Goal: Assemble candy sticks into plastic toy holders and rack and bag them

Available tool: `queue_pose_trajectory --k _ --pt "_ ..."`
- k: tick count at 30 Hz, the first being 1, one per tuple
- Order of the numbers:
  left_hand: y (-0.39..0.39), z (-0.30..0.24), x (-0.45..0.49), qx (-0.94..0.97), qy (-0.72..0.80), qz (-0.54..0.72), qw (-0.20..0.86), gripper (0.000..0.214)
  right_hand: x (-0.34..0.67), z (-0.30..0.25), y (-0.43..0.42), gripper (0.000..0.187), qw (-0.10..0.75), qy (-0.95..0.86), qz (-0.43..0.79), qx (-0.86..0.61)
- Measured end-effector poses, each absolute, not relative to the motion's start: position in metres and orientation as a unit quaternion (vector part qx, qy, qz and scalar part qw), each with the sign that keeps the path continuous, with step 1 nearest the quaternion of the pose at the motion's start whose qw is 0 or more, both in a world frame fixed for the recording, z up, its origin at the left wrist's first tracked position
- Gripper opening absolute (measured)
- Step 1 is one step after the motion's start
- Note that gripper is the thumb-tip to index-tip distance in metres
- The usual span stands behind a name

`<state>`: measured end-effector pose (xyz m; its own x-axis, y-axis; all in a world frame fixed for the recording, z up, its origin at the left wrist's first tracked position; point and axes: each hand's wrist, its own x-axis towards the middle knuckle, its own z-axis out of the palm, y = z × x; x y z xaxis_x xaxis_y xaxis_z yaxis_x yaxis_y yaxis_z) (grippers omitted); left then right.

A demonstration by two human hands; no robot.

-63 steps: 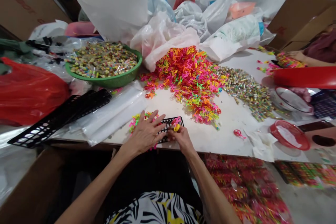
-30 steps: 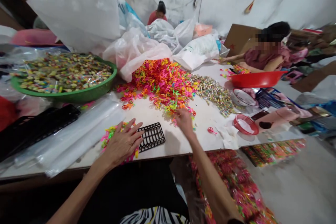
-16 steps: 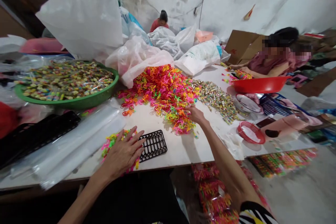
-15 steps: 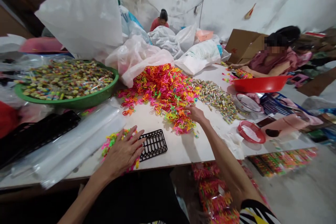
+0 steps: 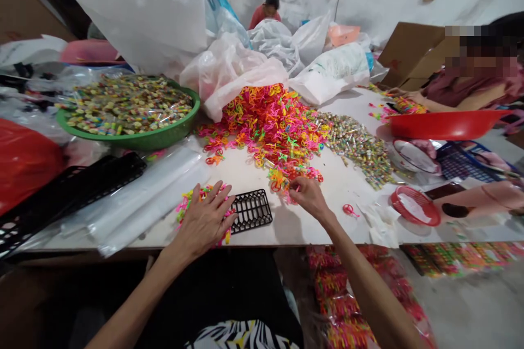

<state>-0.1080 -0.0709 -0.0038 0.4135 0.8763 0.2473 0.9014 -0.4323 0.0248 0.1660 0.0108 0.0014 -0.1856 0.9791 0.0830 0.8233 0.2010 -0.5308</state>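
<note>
My left hand [image 5: 208, 219] lies flat with fingers spread, palm down over small coloured plastic pieces [image 5: 186, 204] filling the left part of a black slotted plastic rack [image 5: 251, 211]. The rack's right part shows bare slots. My right hand [image 5: 309, 196] is closed in a pinch at the near edge of a large heap of neon plastic pieces [image 5: 270, 125]. A small pink plastic piece [image 5: 295, 188] shows at its fingertips. One loose red-pink piece [image 5: 350, 210] lies on the white table [image 5: 286, 232] to the right of that hand.
A green basin [image 5: 135, 140] of wrapped candy-like pieces and clear plastic sleeves [image 5: 151, 191] lie left, beside black racks [image 5: 82, 191]. Small capsules [image 5: 360, 147], a red basket [image 5: 415, 206] and a pink bottle [image 5: 478, 202] are right. A co-worker [image 5: 470, 87] sits beyond a red basin [image 5: 448, 124].
My right hand has drawn back toward me from the heap, its fingers now pinched. A loose piece now lies on the table at right. My left hand stays over the rack; the view has shifted.
</note>
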Motion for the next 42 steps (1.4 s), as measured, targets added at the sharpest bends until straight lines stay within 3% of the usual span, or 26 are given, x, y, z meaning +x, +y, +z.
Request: queue_pose_trajectory --k 5,11,16,20,24,28,31,34,38,42 --pt "-0.072 -0.003 -0.116 -0.849 -0.519 -0.087 0.045 0.042 0.12 -0.024 -0.016 0.008 0.339 -0.571 0.501 -0.555" --pt "-0.072 -0.005 -0.123 -0.852 -0.513 -0.093 0.047 0.042 0.061 -0.046 -0.016 0.004 0.334 -0.535 0.618 -0.47" --pt "-0.073 -0.004 -0.12 -0.85 -0.517 -0.086 0.043 0.041 0.029 -0.057 0.001 0.006 0.314 -0.66 0.507 -0.457" --pt "-0.074 -0.002 -0.119 -0.846 -0.525 -0.084 0.041 0.041 0.02 -0.062 0.007 0.009 0.216 -0.786 0.342 -0.467" --pt "-0.072 -0.003 -0.12 -0.848 -0.521 -0.086 0.048 0.056 0.012 -0.061 0.001 0.014 0.162 -0.837 0.262 -0.452" --pt "-0.069 -0.008 -0.121 -0.859 -0.503 -0.083 0.052 0.052 0.035 -0.048 -0.006 0.019 0.191 -0.82 0.257 -0.475" --pt "-0.067 -0.01 -0.12 -0.859 -0.502 -0.086 0.056 0.049 0.084 -0.032 -0.008 0.015 0.235 -0.742 0.191 -0.598" --pt "-0.067 -0.009 -0.118 -0.858 -0.503 -0.082 0.059 0.048 0.127 -0.025 -0.006 0.024 0.169 -0.67 0.101 -0.715" --pt "-0.066 -0.008 -0.117 -0.857 -0.506 -0.076 0.066 0.048 0.143 -0.031 0.001 0.023 0.113 -0.648 0.063 -0.75" --pt "-0.067 -0.006 -0.116 -0.856 -0.505 -0.086 0.068 0.047 0.153 -0.03 -0.004 0.03 0.19 -0.637 0.125 -0.737"
